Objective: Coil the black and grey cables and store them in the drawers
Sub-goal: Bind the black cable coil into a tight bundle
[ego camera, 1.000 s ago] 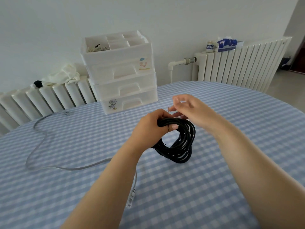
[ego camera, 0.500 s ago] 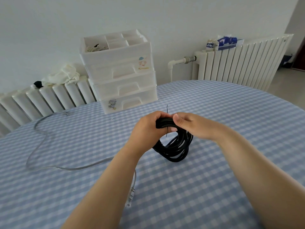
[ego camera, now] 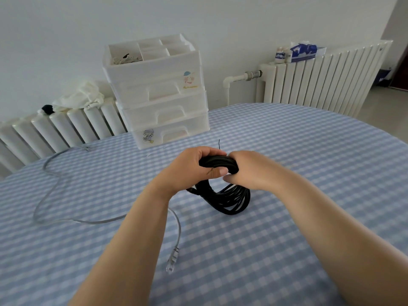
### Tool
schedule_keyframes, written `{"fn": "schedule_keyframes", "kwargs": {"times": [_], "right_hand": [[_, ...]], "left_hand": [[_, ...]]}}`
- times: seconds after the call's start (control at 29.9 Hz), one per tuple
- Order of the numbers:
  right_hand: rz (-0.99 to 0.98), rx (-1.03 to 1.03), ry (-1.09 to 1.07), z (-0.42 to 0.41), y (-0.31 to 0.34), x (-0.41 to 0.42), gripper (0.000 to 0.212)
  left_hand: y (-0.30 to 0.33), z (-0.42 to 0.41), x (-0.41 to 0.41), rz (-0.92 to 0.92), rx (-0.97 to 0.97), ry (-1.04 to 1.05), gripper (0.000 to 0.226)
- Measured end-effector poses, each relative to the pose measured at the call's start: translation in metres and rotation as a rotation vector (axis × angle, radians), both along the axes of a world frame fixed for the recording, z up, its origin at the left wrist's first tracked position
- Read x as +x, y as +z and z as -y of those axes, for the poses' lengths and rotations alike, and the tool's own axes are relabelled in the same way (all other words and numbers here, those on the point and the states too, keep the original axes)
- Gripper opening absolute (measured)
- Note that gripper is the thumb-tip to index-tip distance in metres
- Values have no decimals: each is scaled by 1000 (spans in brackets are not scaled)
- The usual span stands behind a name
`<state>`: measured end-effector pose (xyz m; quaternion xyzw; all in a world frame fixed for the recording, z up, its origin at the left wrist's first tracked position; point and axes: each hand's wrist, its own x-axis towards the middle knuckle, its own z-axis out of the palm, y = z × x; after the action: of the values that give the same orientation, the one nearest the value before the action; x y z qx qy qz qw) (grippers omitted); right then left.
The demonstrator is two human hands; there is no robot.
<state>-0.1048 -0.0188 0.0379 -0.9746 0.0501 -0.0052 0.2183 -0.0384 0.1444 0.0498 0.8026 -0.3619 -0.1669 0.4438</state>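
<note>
I have both hands, left and right, curled tight round the top of the black cable coil, probably to bind it; the grey cable lies loose leftward on the counter.

Left forearm: bare from the frame's lower edge to the wrist; no sleeve, watch or band in view.
Right forearm: bare likewise; no sleeve edge reaches into view.
Left hand: bare, ungloved; no ring visible on the fingers that show. Thumbnail short, plain, unpainted.
Right hand: bare, ungloved; back of the hand faces the camera, no ring or jewellery seen there. Fingertips mostly hidden, nails not readable.
Upper arms, shoulders, clothing: outside the frame, cannot tell.
Markings: none visible on either arm; wide-angle lens makes the near forearms look broad at the bottom edge.
</note>
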Motion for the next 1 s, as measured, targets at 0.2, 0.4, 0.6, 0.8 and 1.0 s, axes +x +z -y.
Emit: {"fn": "schedule_keyframes", "kwargs": {"times": [0.2, 0.4, 0.6, 0.8, 1.0], "right_hand": [[69, -54, -5, -7, -2, -2, 14], [99, -41, -40, -8, -3, -2, 25], [165, -223, -46, -19, -1, -5, 26], [236, -335, -24, -21, -1, -7, 30], [237, -323, 7, -14, 0, -10, 18]], "left_hand": [[0, -12, 6, -1, 47, -146, 32], [-3, -7, -1, -69, -51, -76, 34], [8, -14, -1, -127, -47, -38, 33], [8, -10, -1, 14, -80, 5, 23], [1, -6, 1, -9, -149, 81, 14]]}}
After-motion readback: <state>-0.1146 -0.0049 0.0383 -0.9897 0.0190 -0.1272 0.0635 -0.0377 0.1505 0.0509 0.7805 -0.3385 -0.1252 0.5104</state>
